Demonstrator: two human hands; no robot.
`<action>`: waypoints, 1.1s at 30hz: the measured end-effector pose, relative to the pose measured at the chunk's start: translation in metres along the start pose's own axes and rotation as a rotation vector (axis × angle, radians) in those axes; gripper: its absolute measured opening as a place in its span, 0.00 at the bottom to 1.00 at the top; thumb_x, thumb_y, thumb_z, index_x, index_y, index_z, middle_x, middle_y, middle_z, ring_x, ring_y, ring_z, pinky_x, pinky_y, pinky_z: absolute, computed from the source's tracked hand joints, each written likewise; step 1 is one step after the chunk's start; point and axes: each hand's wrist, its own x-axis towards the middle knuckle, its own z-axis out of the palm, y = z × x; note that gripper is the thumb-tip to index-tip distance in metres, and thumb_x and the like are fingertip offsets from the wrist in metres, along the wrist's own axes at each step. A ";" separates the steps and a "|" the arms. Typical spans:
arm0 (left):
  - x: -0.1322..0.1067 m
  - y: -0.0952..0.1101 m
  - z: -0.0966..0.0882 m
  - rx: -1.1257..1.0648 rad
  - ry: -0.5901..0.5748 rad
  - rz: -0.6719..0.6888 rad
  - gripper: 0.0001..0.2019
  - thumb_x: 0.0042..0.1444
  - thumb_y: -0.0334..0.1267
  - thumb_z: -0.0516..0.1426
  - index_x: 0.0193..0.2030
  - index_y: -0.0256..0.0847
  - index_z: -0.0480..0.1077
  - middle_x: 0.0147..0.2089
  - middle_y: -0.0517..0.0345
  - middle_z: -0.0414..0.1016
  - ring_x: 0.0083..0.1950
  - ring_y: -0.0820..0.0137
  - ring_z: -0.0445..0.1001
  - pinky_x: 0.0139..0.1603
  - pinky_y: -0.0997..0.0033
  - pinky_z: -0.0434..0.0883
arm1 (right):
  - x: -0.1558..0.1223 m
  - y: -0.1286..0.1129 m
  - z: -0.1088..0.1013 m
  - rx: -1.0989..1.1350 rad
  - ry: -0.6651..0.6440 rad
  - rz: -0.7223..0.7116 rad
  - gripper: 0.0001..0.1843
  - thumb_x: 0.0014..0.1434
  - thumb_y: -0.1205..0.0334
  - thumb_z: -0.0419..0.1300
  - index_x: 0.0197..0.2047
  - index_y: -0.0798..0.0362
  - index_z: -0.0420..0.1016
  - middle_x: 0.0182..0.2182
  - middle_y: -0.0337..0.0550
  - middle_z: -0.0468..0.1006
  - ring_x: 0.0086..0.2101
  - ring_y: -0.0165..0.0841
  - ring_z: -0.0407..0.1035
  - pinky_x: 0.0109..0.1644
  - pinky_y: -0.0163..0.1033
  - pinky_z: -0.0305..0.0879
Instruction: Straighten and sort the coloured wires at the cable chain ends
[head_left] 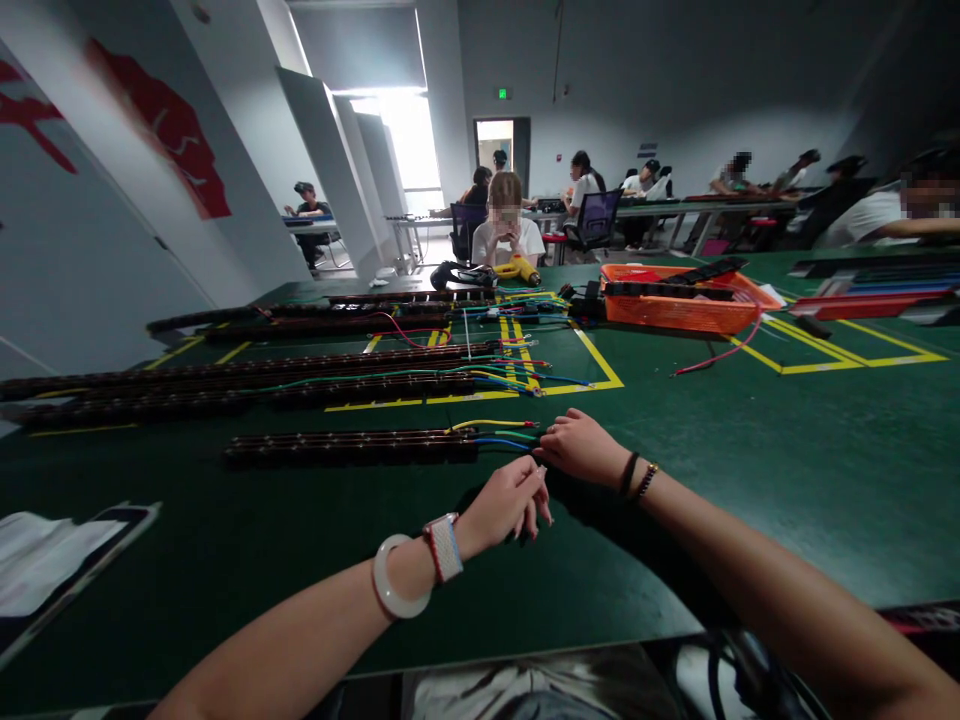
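Note:
A long dark terminal strip [352,446] lies on the green table in front of me, with yellow, green and blue wires [499,432] coming out of its right end. My right hand [581,447] rests at those wire ends, fingers curled over them. My left hand [506,505], with a white bangle and a watch on the wrist, is just below, its fingertips pinched on something small and pale that I cannot make out. The two hands almost touch.
Several more long dark strips [247,380] with coloured wires lie further back inside yellow tape lines. An orange tray [679,305] stands at the back right. White papers [52,560] lie at the left edge. A seated person [508,228] faces me across the table; others work behind.

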 end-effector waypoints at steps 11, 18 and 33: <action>-0.024 0.005 0.014 0.838 -0.167 0.705 0.08 0.58 0.34 0.51 0.30 0.43 0.70 0.26 0.49 0.71 0.29 0.65 0.69 0.31 0.67 0.60 | 0.017 -0.008 -0.006 0.292 0.236 0.083 0.20 0.58 0.43 0.54 0.40 0.52 0.72 0.37 0.46 0.72 0.39 0.37 0.64 0.45 0.41 0.57; -0.030 0.007 0.007 1.602 -0.234 1.048 0.06 0.59 0.30 0.49 0.35 0.37 0.66 0.27 0.55 0.70 0.27 0.70 0.67 0.25 0.69 0.58 | 0.071 -0.045 0.018 0.263 0.241 0.006 0.33 0.51 0.39 0.59 0.55 0.51 0.65 0.48 0.51 0.67 0.47 0.44 0.59 0.52 0.48 0.56; -0.067 0.000 -0.092 1.649 0.522 0.276 0.11 0.62 0.37 0.45 0.42 0.35 0.66 0.41 0.47 0.69 0.42 0.64 0.68 0.41 0.64 0.67 | 0.106 -0.039 0.027 0.129 0.269 0.096 0.24 0.55 0.40 0.55 0.40 0.54 0.68 0.40 0.49 0.72 0.42 0.41 0.63 0.46 0.44 0.53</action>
